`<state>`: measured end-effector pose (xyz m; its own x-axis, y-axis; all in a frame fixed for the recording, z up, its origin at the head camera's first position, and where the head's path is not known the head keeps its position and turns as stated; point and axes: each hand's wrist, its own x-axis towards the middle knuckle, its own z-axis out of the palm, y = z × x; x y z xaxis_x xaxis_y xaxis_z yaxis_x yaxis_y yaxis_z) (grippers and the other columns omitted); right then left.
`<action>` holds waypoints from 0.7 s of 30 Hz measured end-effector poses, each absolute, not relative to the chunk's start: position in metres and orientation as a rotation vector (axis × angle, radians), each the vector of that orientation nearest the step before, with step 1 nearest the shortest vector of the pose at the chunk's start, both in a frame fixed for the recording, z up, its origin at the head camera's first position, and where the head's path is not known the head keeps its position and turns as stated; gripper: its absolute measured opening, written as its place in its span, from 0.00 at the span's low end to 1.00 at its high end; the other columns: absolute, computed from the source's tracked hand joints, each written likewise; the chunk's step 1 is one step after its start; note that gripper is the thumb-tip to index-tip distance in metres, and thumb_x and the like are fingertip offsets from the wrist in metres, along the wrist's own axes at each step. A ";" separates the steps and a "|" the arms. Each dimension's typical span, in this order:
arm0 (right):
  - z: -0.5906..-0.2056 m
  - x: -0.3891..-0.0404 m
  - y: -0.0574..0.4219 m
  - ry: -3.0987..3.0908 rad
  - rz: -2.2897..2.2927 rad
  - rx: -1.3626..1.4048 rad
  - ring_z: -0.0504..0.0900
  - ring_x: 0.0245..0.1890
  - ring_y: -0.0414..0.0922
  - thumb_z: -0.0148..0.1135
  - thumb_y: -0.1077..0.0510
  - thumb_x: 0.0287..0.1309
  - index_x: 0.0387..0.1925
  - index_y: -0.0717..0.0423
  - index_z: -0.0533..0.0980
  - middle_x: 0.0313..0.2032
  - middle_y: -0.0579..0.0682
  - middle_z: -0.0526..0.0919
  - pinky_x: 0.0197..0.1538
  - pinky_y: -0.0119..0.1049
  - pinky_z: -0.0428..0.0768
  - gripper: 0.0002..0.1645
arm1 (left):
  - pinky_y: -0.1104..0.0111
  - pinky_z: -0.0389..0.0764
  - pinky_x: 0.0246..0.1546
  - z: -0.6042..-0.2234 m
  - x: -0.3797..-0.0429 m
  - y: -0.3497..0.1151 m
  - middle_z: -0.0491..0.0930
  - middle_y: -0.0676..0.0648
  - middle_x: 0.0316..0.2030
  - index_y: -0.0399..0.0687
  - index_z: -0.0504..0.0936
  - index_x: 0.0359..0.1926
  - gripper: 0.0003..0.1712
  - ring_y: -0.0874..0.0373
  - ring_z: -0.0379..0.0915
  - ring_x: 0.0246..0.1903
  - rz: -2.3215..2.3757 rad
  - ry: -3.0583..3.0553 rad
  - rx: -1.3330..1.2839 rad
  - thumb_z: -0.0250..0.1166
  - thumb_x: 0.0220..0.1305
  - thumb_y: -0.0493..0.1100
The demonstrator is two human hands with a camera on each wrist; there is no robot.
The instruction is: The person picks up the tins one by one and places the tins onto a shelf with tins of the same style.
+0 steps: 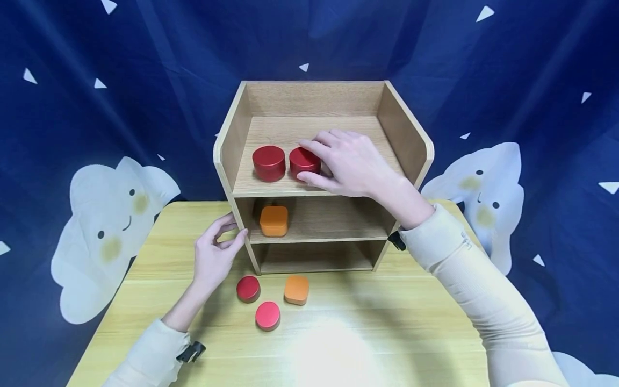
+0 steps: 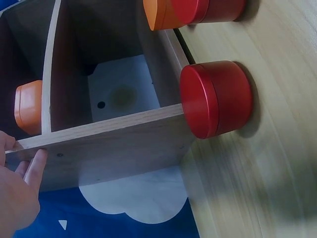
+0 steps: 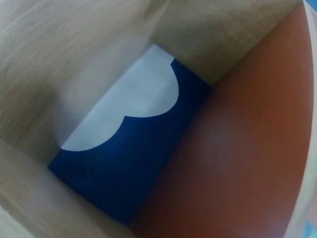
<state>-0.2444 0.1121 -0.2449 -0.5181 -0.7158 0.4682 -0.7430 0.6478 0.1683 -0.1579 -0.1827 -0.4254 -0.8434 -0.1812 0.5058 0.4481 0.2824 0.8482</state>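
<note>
Cream sleeve (image 1: pixel 479 290) is looming closest, crossing the woodgrain tabletop (image 1: pixel 411 290), where the three-tier wooden shelf unit (image 1: pixel 314 97) is standing. Left hand (image 1: pixel 215 255) is touching the unit's side with fingers loosely extended (probably just steadying it). Right hand (image 1: pixel 350 164) is the busy one, narrowed around a round red tin (image 1: pixel 303 164) on the top tier, just beside its red twin (image 1: pixel 268 164). One orange rounded-square tin (image 1: pixel 274 221) is sitting a tier below; its orange match (image 1: pixel 296 290) and two more red tins (image 1: pixel 249 289) (image 1: pixel 268 316) are waiting on the tabletop. Positioning that gripped tin looks like the step in hand; whether it's being set or taken, I can't tell. Either way, the next move seems to be calling for fingers clearing the twin.
</note>
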 end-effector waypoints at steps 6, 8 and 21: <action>-0.243 -0.237 0.119 -2.321 0.099 1.123 0.87 0.50 0.54 0.61 0.27 0.66 0.67 0.50 0.79 0.54 0.54 0.86 0.46 0.50 0.89 0.41 | 0.83 0.88 0.39 -0.424 -0.156 -0.183 0.86 0.25 0.50 0.29 0.84 0.57 0.24 0.80 0.83 0.44 -1.604 -2.031 -0.235 0.72 0.59 0.22; -0.243 -0.232 0.121 -2.289 0.107 1.108 0.87 0.50 0.54 0.61 0.27 0.65 0.67 0.50 0.78 0.55 0.54 0.87 0.46 0.50 0.89 0.42 | 0.84 0.88 0.39 -0.423 -0.156 -0.183 0.86 0.25 0.50 0.29 0.83 0.57 0.24 0.80 0.83 0.45 -1.603 -2.035 -0.226 0.72 0.59 0.23; -0.256 -0.195 0.144 -2.080 0.083 1.134 0.87 0.51 0.58 0.55 0.26 0.68 0.67 0.55 0.78 0.56 0.57 0.88 0.52 0.53 0.89 0.44 | 0.84 0.88 0.39 -0.422 -0.156 -0.182 0.86 0.26 0.49 0.29 0.83 0.58 0.24 0.81 0.83 0.45 -1.603 -2.051 -0.230 0.72 0.59 0.24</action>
<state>-0.1948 0.1439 -0.2557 -0.3239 -0.6962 0.6406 -0.7453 0.6048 0.2805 -0.1561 -0.1816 -0.4224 -0.8490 -0.1810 0.4964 0.4380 0.2844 0.8528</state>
